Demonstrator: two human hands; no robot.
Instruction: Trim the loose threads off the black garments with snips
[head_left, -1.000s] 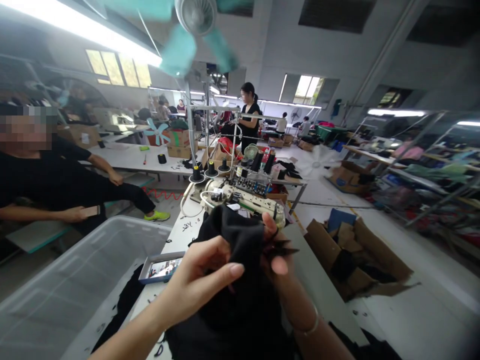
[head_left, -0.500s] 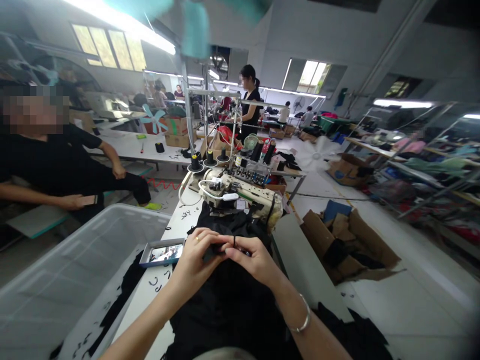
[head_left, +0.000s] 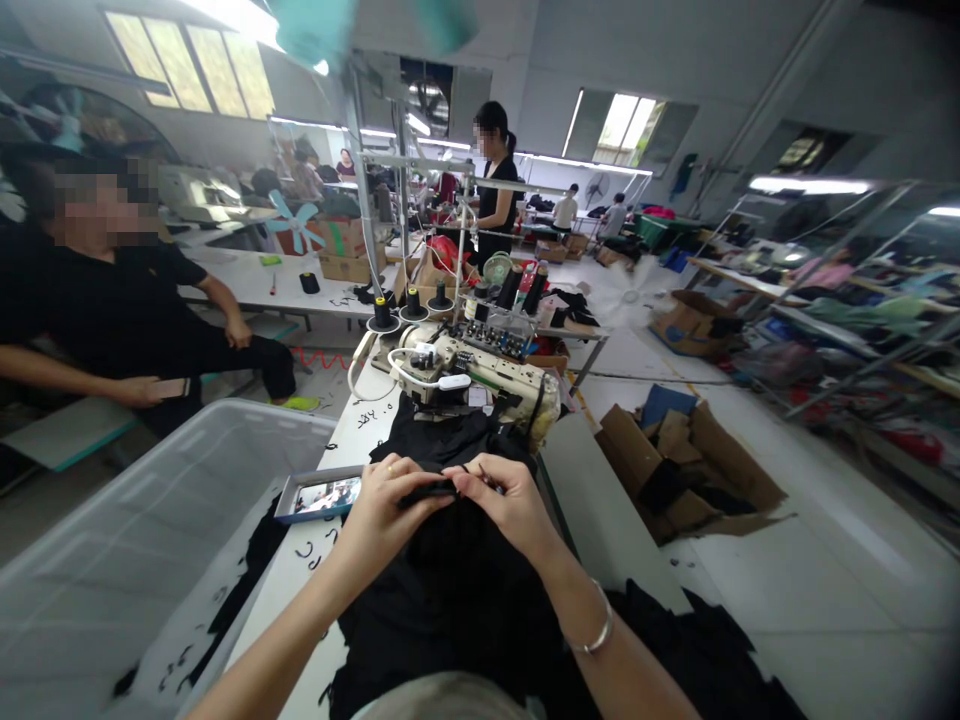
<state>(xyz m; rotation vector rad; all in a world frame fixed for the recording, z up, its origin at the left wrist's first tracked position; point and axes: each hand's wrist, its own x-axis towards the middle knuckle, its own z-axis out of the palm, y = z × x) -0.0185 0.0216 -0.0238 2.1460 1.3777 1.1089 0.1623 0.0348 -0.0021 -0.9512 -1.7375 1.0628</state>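
Black fabric (head_left: 450,590) runs from the sewing machine (head_left: 480,375) down across the white table toward me. My left hand (head_left: 397,495) pinches a folded edge of this fabric between thumb and fingers. Close beside it, my right hand (head_left: 499,490) has its thumb and forefinger pressed on the same edge near the fold's right end. A small dark object, too small to make out, shows between the right fingers. Left of my left hand lies an open box (head_left: 319,492) with a bright picture in it.
At the left stands a large translucent bin (head_left: 172,520); beyond it a seated person (head_left: 135,290) holds a phone. An open cardboard box (head_left: 686,470) is on the floor at right. Thread cones (head_left: 382,315) stand behind the machine. Black cloth (head_left: 697,650) lies lower right.
My hands have moved slightly apart, and more of the folded black edge shows between them. The view has shifted a little. The seated person's head has turned.
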